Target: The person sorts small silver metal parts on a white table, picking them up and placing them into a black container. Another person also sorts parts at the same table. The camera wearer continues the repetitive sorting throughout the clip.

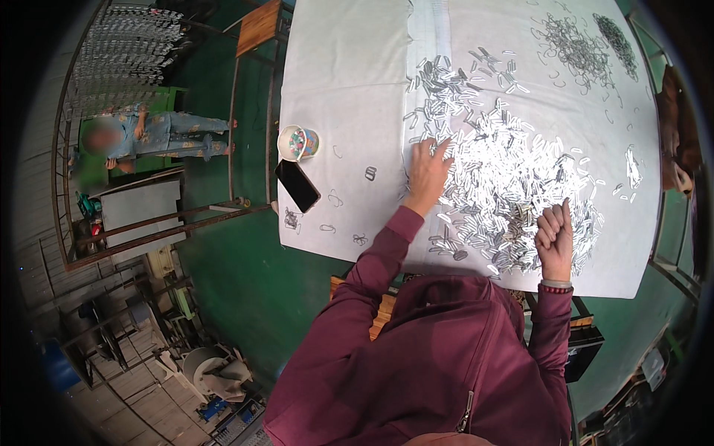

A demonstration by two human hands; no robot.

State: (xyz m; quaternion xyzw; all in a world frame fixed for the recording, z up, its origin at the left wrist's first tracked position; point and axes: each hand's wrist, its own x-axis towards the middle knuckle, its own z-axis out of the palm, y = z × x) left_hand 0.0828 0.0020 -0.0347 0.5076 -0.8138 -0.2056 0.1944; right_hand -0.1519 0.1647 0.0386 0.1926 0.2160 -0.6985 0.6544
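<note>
A broad pile of small, shiny, elongated metal pieces [498, 160] lies spread on the white-covered table in front of me. My left hand [429, 175] is at the pile's left edge, palm down, with its fingers apart and their tips touching the pieces. At the near right side of the pile is my right hand [555, 232], its fingers curled in and the index finger pointing up toward the pieces. Whatever the curled fingers may hold is hidden.
A white tub [299, 143] of small coloured items and a dark phone [297, 186] stand at the table's left edge. Thin wire hooks [573, 44] lie at the far right. Another person [163, 135] is beyond a metal frame on the left. A hand [680, 178] shows past the right edge.
</note>
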